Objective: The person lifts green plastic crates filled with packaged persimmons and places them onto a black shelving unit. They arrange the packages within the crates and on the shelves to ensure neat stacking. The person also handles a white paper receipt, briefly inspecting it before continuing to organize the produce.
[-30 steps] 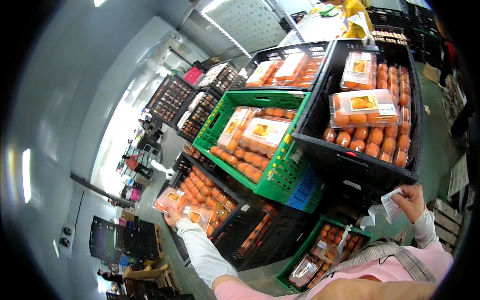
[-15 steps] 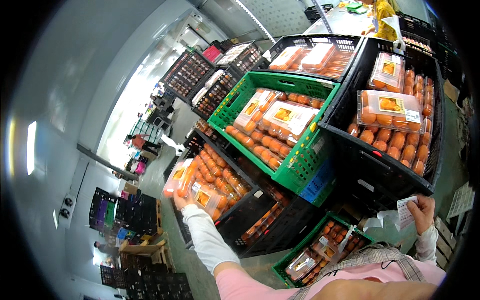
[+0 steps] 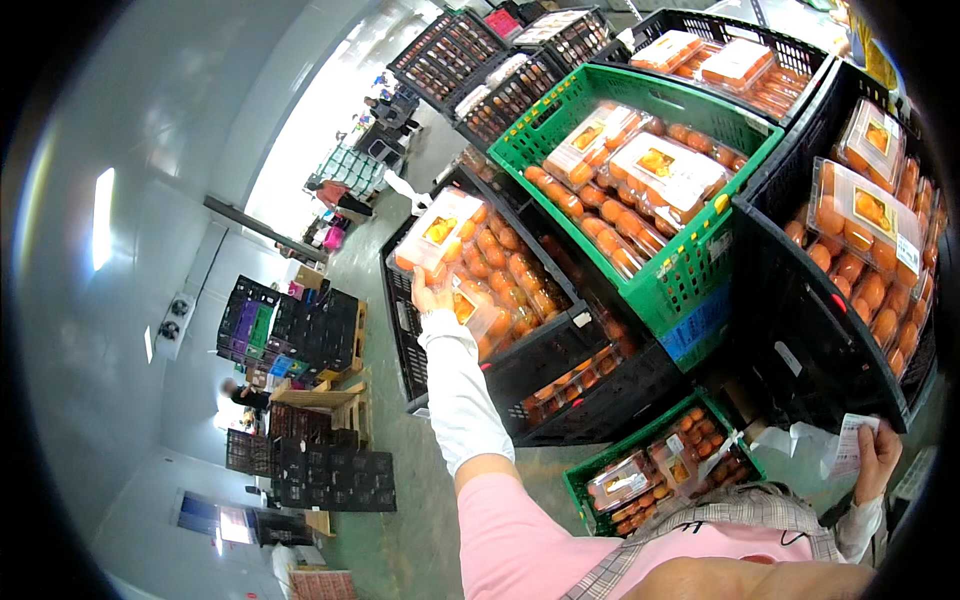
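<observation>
My left hand (image 3: 430, 290) grips the near edge of a clear clamshell of orange-red fruit (image 3: 440, 226), which lies at the far end of the left black crate (image 3: 528, 362). Below it sit another labelled pack (image 3: 478, 315) and rows of packed fruit. My right hand (image 3: 878, 458) pinches white printed paper labels (image 3: 848, 450) at the lower right, with a loose strip trailing leftward. Beside the left crate, a raised green crate (image 3: 727, 244) holds more clamshells, and the right black crate (image 3: 800, 340) holds similar packs, one labelled pack lying crosswise on top.
A low green crate (image 3: 578, 500) of packs sits on the floor below. Stacked crates (image 3: 440, 55) stand behind, more crates (image 3: 335, 480) and wooden pallets (image 3: 350, 408) at left. People (image 3: 335, 195) are in the distant bright opening; yellow clothing (image 3: 876, 55) shows at upper right.
The view has swung, so the crates appear higher and farther right. My left hand has lowered the clamshell from a tilted position to lie flatter in the black crate. My right hand still holds the labels.
</observation>
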Demonstrator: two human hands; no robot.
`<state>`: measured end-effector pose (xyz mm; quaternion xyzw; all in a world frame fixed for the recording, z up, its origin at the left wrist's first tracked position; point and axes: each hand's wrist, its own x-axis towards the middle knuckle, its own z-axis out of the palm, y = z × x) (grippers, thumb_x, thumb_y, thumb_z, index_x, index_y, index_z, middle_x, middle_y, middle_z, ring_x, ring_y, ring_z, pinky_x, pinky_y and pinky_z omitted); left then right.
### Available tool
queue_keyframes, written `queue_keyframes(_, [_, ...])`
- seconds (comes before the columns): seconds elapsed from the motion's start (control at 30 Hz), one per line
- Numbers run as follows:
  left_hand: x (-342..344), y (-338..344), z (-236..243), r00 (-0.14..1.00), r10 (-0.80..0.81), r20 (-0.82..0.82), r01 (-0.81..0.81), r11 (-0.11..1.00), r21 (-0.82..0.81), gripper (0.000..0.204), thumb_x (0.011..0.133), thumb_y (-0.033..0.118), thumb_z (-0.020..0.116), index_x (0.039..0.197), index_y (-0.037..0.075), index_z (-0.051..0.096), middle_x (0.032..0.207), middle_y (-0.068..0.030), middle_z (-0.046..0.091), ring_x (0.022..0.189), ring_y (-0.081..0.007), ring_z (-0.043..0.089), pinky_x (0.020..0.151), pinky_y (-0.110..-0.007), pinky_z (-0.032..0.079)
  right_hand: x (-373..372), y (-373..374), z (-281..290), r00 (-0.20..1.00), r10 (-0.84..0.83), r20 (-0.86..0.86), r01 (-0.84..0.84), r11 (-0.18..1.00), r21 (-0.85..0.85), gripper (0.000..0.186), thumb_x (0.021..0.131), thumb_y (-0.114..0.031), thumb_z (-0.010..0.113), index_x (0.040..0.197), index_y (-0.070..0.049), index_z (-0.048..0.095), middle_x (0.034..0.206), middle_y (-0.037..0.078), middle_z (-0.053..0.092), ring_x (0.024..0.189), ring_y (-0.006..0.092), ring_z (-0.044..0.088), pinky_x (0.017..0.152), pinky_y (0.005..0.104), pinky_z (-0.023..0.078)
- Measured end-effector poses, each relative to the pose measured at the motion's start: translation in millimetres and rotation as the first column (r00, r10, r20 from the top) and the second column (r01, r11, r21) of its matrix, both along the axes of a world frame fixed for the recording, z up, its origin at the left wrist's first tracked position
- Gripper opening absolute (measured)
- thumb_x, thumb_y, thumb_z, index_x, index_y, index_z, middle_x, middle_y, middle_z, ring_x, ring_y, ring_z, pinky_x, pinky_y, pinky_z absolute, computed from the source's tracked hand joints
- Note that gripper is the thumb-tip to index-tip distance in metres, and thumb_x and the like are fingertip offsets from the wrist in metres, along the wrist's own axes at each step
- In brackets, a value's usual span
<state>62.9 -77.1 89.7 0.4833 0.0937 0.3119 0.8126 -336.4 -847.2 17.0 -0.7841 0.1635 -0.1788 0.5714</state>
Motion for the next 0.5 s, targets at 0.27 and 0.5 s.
queue_keyframes(0.27, [0.6,6.6,-13.5,0.605,0.770,-0.204,0.182,0.116,0.976,0.079,0.077,0.038,0.073,0.140,-0.003,0.047,0.143,-0.0283,0.043,0.134,-0.0394,0.044,0.115,-0.041,0.031,0.5,-11.3,-5.3,0.998,0.023,-0.051,-0.024,1.000,-0.014,0.019,0.090,-0.014,0.070,0.094,0.004,0.065,0.081,0.003,0.061,0.074,0.0084,0.052,0.065,0.0268,0.042])
queue_keyframes(0.5, [-13.5,-87.7,18.1,0.849,0.523,0.073,0.100,-0.296,0.950,0.053,0.077,0.032,0.074,0.121,0.004,0.065,0.127,-0.0211,0.062,0.119,-0.0374,0.057,0.106,-0.045,0.040,5.4,-0.1,16.2,0.996,0.065,-0.058,-0.063,0.997,0.041,0.019,0.089,-0.015,0.070,0.090,0.004,0.065,0.071,0.000,0.059,0.063,0.0081,0.050,0.059,0.0268,0.040])
